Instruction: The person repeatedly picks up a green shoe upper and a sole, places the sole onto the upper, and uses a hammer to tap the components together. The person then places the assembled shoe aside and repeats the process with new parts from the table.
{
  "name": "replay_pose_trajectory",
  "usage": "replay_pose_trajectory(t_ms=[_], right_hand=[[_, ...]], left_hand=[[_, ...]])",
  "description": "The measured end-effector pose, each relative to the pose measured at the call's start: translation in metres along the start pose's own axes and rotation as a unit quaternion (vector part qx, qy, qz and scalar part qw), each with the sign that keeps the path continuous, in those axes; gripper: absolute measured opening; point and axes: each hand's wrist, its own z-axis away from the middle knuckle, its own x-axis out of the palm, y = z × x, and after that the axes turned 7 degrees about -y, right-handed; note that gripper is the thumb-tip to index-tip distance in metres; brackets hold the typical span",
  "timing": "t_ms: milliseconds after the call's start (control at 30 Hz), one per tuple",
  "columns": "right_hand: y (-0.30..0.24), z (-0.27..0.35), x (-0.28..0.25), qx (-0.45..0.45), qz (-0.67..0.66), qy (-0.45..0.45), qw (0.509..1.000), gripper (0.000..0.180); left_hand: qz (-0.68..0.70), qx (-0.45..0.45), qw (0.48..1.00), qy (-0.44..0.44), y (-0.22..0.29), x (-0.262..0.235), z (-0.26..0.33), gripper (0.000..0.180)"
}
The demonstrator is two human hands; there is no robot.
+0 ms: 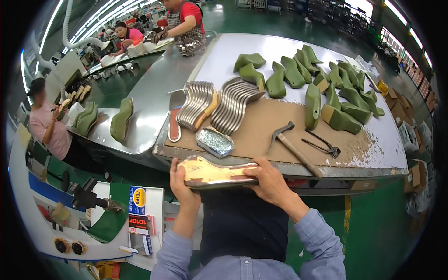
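Note:
Held level in front of me, just off the table's near edge, is a shoe last with an insole on it. Its cream and brown underside faces up, and a dark green edge shows below. My left hand grips the left end, with fingers along the far side. At the other end, my right hand is closed round it, thumb pressed on the top face. Beyond the hands, a small tray of shiny bits, perhaps tacks, sits near two rows of curved silvery insoles. A brown insole lies beside them.
On the table's brown board lie a wooden-handled hammer and pincers. Several green shoe lasts stand at the right. A machine with small boxes is at lower left. Co-workers stand beyond.

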Motion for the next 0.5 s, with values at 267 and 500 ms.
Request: replay_pose_trajectory(t_ms=[267,500], right_hand=[[0.001,0.007,-0.007,0.022,0.011,0.039,0.999,0.057],[0.014,0.011,0.005,0.020,-0.017,0.050,0.998,0.060]], left_hand=[[-0.098,-0.081,0.988,-0.092,0.007,-0.008,-0.015,0.051],[-0.481,0.012,0.855,-0.196,0.013,-0.012,-0.080,0.030]])
